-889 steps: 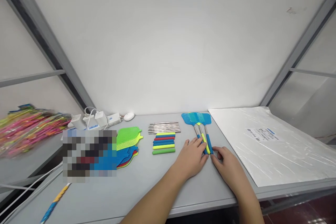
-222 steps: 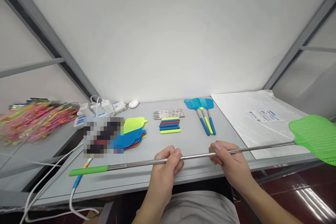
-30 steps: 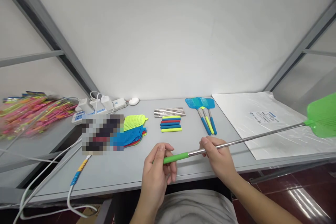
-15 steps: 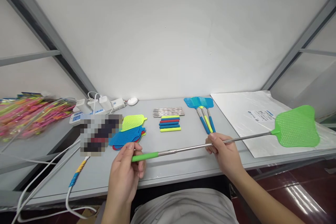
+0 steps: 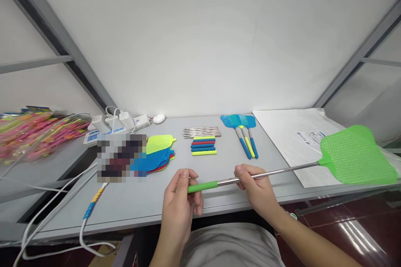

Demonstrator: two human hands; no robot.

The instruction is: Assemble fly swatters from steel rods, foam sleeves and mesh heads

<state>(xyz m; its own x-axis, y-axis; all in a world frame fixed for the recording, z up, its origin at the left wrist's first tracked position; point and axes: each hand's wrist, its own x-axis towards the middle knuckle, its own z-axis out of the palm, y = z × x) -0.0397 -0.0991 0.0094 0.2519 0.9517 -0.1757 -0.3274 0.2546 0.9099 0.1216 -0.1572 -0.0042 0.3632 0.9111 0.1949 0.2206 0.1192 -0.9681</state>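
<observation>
A green fly swatter (image 5: 347, 154) with a metal telescopic rod is held across my body above the table's front edge. My left hand (image 5: 181, 196) grips its green handle, fingers curled round the end. My right hand (image 5: 255, 183) pinches the metal rod between thumb and fingers, to the right of the handle. The swatter's head points right, over a white packing sheet (image 5: 275, 133). Behind my hands lie several coloured handle grips (image 5: 203, 147) and a row of metal rods (image 5: 202, 132). Three assembled fly swatters (image 5: 246, 137) with blue and yellow handles rest to their right.
Loose swatter heads (image 5: 156, 158) in yellow, blue and red are stacked on the left, beside a pixelated area. A power strip (image 5: 94, 135) with plugged-in chargers and white cables (image 5: 46, 212) lies further left. Bagged colourful items (image 5: 40, 133) sit at the far left.
My left hand has moved right with the handle, closer to my right hand. Less of the rod shows between my hands, and the swatter's head looks larger and reaches further right.
</observation>
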